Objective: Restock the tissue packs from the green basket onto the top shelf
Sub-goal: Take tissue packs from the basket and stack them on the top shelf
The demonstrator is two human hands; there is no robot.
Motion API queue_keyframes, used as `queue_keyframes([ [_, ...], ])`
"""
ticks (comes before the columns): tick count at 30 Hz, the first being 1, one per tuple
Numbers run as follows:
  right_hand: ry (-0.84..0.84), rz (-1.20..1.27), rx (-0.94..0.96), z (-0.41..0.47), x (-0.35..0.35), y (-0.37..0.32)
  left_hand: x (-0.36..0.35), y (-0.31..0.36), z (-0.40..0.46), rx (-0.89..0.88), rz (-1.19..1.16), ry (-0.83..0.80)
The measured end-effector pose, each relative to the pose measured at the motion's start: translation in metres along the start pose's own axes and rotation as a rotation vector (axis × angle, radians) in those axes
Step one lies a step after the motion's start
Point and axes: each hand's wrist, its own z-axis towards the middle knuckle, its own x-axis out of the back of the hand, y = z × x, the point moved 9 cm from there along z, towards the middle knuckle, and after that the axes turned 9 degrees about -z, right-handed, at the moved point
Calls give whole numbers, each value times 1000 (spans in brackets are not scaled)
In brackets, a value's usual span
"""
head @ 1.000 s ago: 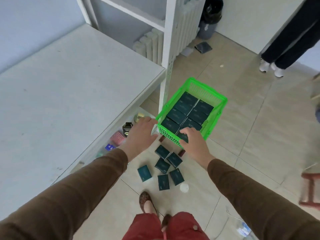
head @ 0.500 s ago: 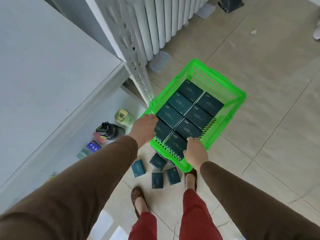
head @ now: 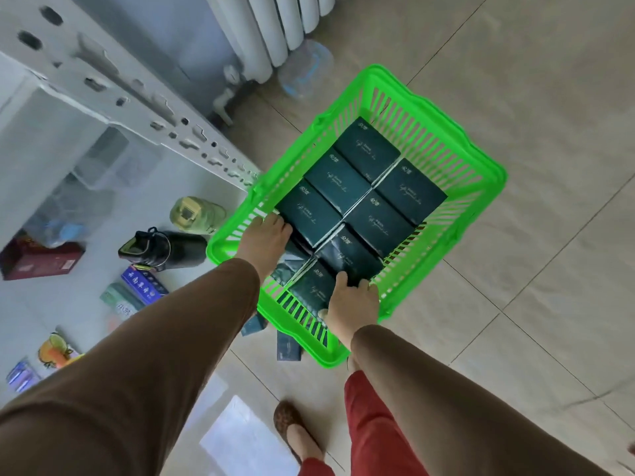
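The green basket stands raised above the tiled floor, right of the shelf's white perforated upright. Several dark green tissue packs lie in it in two rows. My left hand reaches inside the near-left corner, its fingers curled down onto a tilted pack; the fingertips are hidden. The fingers of my right hand grip the nearest pack at the basket's front wall. The top shelf is out of view.
On the lower shelf board lie a black flask, a yellow-green bottle, a red box and a blue box. Loose packs lie on the floor under the basket. A radiator stands behind.
The view has dropped closer to the basket. Both hands moved from the basket's front rim into it and now hold the nearest packs.
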Motion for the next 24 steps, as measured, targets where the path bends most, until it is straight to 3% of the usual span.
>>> queue_keyframes([
  [6,-22,-7,-9,2,17,7,38,1,-21,-46,75,95],
  [10,-80,114,3,-17,36,-1,73,-12,-70,18,-15,243],
  [12,-88,301,-15,-38,52,-5,93,-27,-107,103,-124,316],
  [16,144,640,-61,-104,108,-9,116,-66,-215,340,-449,387],
  [18,161,829,-28,-144,130,-27,116,-83,-282,426,-645,453],
  [24,90,1078,248,-284,170,-161,78,-130,-517,637,-1047,653],
])
